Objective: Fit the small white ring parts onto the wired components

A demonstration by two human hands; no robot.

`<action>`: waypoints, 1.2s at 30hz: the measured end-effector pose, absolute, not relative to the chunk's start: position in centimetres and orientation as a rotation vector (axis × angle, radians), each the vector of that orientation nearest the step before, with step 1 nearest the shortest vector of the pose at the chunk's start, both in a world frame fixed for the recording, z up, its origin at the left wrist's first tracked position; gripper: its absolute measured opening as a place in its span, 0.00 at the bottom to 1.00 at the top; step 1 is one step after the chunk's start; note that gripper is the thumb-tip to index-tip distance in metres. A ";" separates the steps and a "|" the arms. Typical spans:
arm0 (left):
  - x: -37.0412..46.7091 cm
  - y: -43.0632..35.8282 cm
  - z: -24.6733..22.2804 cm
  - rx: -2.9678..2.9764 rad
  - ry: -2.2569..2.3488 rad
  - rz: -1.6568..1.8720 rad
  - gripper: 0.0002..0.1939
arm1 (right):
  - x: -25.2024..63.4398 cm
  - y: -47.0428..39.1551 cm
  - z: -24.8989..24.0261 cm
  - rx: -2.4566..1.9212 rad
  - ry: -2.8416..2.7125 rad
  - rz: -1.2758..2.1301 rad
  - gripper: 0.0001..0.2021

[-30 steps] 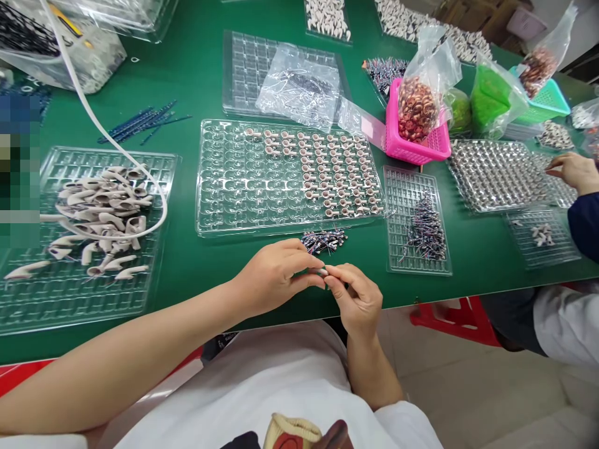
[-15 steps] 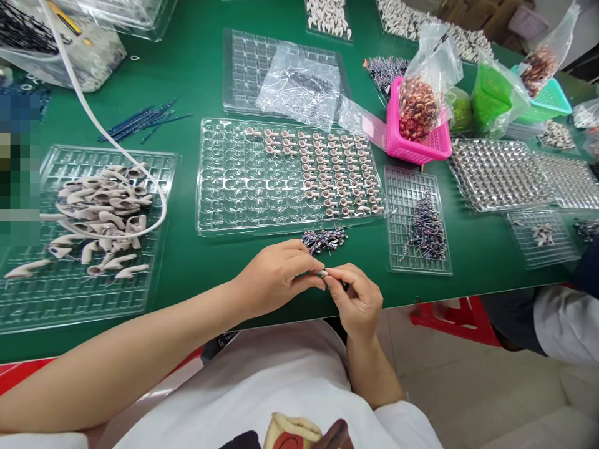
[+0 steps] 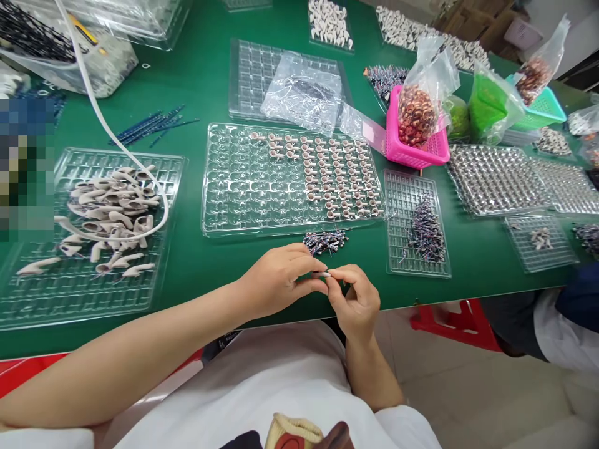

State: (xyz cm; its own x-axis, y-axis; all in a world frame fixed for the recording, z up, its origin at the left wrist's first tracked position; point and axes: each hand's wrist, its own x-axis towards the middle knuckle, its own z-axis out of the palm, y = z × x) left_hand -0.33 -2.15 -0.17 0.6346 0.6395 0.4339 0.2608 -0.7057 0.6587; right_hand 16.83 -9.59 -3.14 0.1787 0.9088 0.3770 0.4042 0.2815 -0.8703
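Both hands meet just above the front edge of the green table. Thumb and fingers of my left hand (image 3: 278, 280) are pinched on one end of a small white earbud part (image 3: 322, 274). My right hand (image 3: 356, 300) pinches its other end, fingers curled. Fingertips cover much of the part, so its exact shape is unclear. Just beyond the fingers lies a small pile of dark wired components (image 3: 325, 241). Behind that pile, a clear blister tray (image 3: 234, 206) holds rows of stemmed earbud shells (image 3: 322, 171), mostly on its right side.
At left, another clear tray (image 3: 140, 298) carries loose beige shells, with a white cable (image 3: 100, 118) arching over it. To the right are a tray of wired components (image 3: 395, 187) and a pink basket (image 3: 440, 154) with bagged copper-coloured parts. Someone's sleeve (image 3: 568, 330) shows at far right.
The view has shifted slightly, so the table's contents sit a little lower. Both hands keep their pinch on the white part, which now shows a bit more between the fingertips.
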 end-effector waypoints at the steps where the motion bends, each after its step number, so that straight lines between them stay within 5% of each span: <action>1: -0.3 -2.2 -0.1 2.277 0.733 0.883 0.12 | 16.8 -9.6 -3.1 -1.332 -1.373 0.602 0.04; 12: -0.3 -2.3 0.0 2.254 0.838 0.892 0.05 | 17.1 -9.6 -3.3 -1.434 -1.156 0.766 0.05; 22: -1.3 -2.6 2.4 2.521 0.984 0.647 0.15 | 17.7 -9.8 -3.7 -1.478 -1.357 0.731 0.05; 32: -16.1 0.9 4.6 2.090 2.330 0.597 0.16 | 18.0 -9.8 -4.4 -1.423 -1.431 0.769 0.07; 36: -17.6 1.9 3.8 2.015 2.464 0.449 0.20 | 17.8 -9.6 -4.2 -1.418 -1.453 0.749 0.07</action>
